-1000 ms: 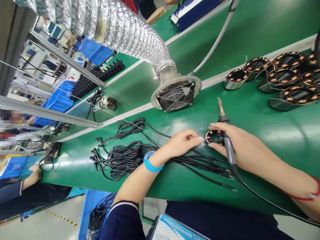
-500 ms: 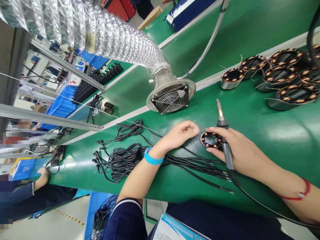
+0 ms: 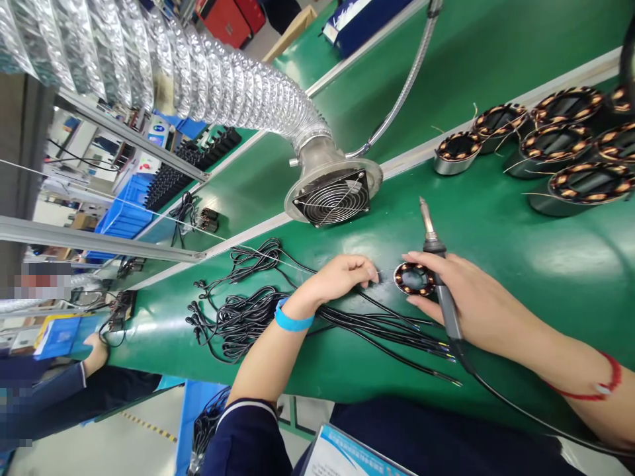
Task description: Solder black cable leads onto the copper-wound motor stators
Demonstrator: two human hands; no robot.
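Note:
My right hand [image 3: 476,297] is closed around a soldering iron [image 3: 448,301], its tip pointing up and away from me. Between the thumb and fingers of that same hand sits a small stator [image 3: 415,279], a ring with copper windings. To its left, my left hand [image 3: 344,276] has its fingertips pinched together just above the bench. A fine, light line shows beside those fingertips, too thin to name for certain. Under and near the left wrist run several black cables [image 3: 391,327] with bared ends toward the right.
A fume extractor fan [image 3: 336,198] on a silver duct [image 3: 233,86] hangs over the bench [image 3: 536,284]. Several larger stators [image 3: 555,149] stand at the back right. Coiled black cables [image 3: 248,320] lie on the left. Another person's hand [image 3: 95,352] rests at the far left.
My left hand has drawn back leftward, away from the stator, and its fingers have curled closer together. The right hand still holds the iron and stator, nearly unmoved. The view has shifted slightly.

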